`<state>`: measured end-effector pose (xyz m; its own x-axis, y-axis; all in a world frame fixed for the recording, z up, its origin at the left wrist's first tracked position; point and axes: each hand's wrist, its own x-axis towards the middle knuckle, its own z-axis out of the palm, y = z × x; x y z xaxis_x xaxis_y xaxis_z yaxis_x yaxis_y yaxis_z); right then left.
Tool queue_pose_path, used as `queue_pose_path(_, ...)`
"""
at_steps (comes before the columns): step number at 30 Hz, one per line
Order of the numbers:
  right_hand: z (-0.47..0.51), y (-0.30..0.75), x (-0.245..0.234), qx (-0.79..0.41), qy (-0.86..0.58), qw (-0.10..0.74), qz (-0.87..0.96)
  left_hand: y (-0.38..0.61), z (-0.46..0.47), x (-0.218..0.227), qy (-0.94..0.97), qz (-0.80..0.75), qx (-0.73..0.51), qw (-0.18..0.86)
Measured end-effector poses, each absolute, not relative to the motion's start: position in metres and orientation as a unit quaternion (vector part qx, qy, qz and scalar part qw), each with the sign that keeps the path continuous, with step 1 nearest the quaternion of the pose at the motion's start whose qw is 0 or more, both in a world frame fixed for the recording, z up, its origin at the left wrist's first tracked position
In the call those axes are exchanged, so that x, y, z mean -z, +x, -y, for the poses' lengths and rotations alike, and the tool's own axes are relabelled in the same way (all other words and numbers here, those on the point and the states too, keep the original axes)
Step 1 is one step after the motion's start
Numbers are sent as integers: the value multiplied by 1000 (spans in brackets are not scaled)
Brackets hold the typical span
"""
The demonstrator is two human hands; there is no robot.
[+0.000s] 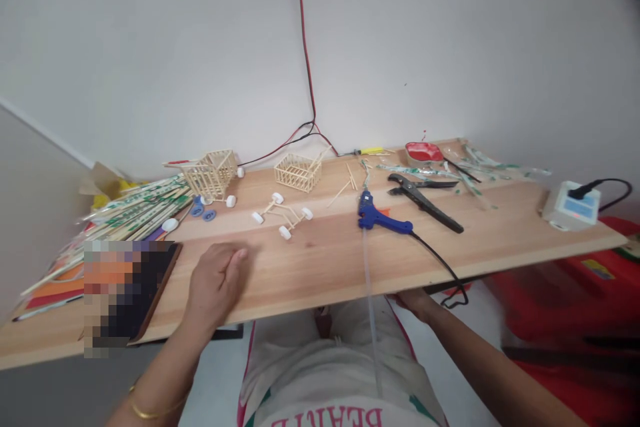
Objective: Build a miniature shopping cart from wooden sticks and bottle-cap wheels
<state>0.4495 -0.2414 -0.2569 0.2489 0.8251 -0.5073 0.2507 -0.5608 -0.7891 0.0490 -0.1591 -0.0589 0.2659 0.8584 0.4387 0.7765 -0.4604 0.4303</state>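
My left hand (215, 280) rests on the wooden table in a loose fist, with nothing showing in it. To its left lies a dark phone-like slab (150, 290), partly blurred out. Beyond the fist sits a small stick frame with white wheels (283, 215). My right hand (413, 301) is at the table's front edge, its fingers hidden under the board. Above it lies a blue glue gun (383, 217), a long clear glue stick (371, 300) jutting from its back over the edge. Beside the gun are black-handled cutters (425, 203).
Two stick baskets (297, 173) (213, 173) stand at the back; blue wheels (203, 212) lie near the left one. Bundled sticks (145, 213) fill the left. A red-filled dish (423, 152) and wrappers (480, 167) lie back right, a power box (573, 205) at the right end.
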Motion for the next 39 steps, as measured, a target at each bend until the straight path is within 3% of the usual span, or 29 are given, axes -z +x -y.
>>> queue_pose_path(4, 279, 455, 214, -531, -683, 204, 458, 50, 114, 41, 820, -463, -332, 58)
queue_pose_path(7, 293, 464, 149, -506, -584, 48, 633, 55, 80, 33, 841, -446, -295, 75)
queue_pose_path(9, 290, 464, 97, -535, -512, 5, 672, 61, 62, 31, 860, -427, -264, 96)
queue_pose_path(12, 264, 452, 32, -472, -512, 71, 714, 70, 46, 31, 885, -382, -233, 128)
queue_pose_path(15, 217, 426, 2, -308, -566, 177, 744, 78, 46, 33, 875, -395, -244, 140)
queue_pose_path(19, 142, 385, 11, -207, -530, 232, 789, 83, 71, 34, 803, -508, -297, 90)
queue_pose_path(24, 84, 350, 44, -270, -515, 205, 787, 81, 96, 44, 808, -503, -254, 172)
queue_pose_path(28, 72, 339, 55, -306, -498, 191, 788, 69, 83, 61, 787, -523, -303, 126)
queue_pose_path(39, 64, 335, 58, -243, -425, 173, 854, 72, 75, 72, 828, -487, -255, 113)
